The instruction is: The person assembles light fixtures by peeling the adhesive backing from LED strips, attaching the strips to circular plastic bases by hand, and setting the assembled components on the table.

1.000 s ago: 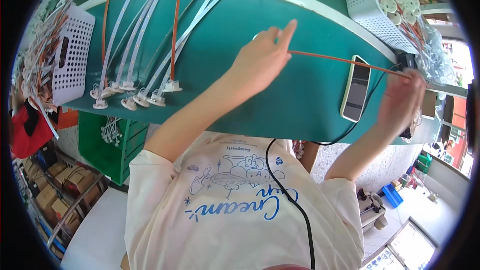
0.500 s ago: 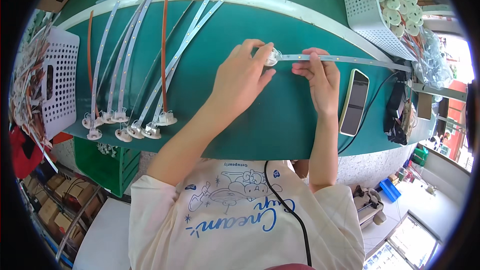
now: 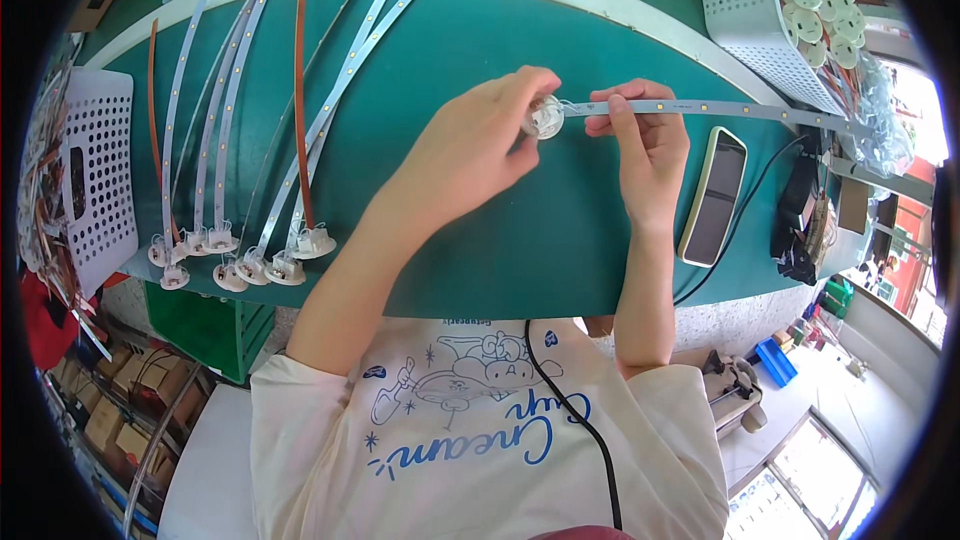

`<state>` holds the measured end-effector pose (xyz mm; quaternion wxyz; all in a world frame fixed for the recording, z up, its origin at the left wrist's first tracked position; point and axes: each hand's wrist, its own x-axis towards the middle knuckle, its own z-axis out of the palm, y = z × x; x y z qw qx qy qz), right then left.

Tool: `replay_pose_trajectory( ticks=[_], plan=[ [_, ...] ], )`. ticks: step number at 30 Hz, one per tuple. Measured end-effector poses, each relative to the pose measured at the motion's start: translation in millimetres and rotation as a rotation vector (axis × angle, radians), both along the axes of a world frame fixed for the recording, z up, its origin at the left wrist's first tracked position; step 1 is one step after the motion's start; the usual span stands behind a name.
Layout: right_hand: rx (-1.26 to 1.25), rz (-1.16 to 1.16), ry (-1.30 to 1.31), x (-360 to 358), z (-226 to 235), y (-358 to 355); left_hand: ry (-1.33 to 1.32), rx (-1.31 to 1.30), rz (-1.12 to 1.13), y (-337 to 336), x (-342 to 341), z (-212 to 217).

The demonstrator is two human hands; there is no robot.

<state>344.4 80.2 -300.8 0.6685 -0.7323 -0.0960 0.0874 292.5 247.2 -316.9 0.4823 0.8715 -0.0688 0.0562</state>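
Note:
My left hand (image 3: 485, 135) grips a round white lamp base (image 3: 545, 117) between thumb and fingers. Thin wires join that base to a long LED strip (image 3: 735, 111), which runs off to the right. Near its wired end, the strip is pinched by my right hand (image 3: 645, 135), with the thumb on top. Both hands hold the piece above the green work mat (image 3: 500, 240). On the left of the mat lie several similar LED strips (image 3: 225, 90), each ending in a white round base (image 3: 284, 271) near the front edge.
A phone (image 3: 713, 197) lies right of my right forearm, beside a black cable (image 3: 752, 208). White perforated baskets stand at the left (image 3: 102, 170) and far right (image 3: 745, 20); the right one holds white discs (image 3: 820, 0). A green crate (image 3: 210, 325) is below the table's left edge.
The lamp base has turned, showing more of its face. My right hand now grips the strip nearer its wired end, and the strip reaches farther right. The view has shifted slightly.

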Motion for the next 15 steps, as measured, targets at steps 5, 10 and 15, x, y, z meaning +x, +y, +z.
replay_pose_trajectory(
  ticks=[5, 10, 15],
  plan=[
    [0.01, 0.013, -0.003, -4.3, 1.5, -0.7, 0.035, 0.097, 0.023, -1.7, -2.5, 5.1],
    [0.04, 0.022, 0.007, -5.3, -3.5, -0.1, -0.003, 0.08, -0.01, 2.8, -1.5, 0.4],
    [-0.164, 0.03, -0.043, -5.5, -1.3, 1.1, 0.008, 0.082, 0.042, -3.8, -2.7, 0.9]
  ],
)
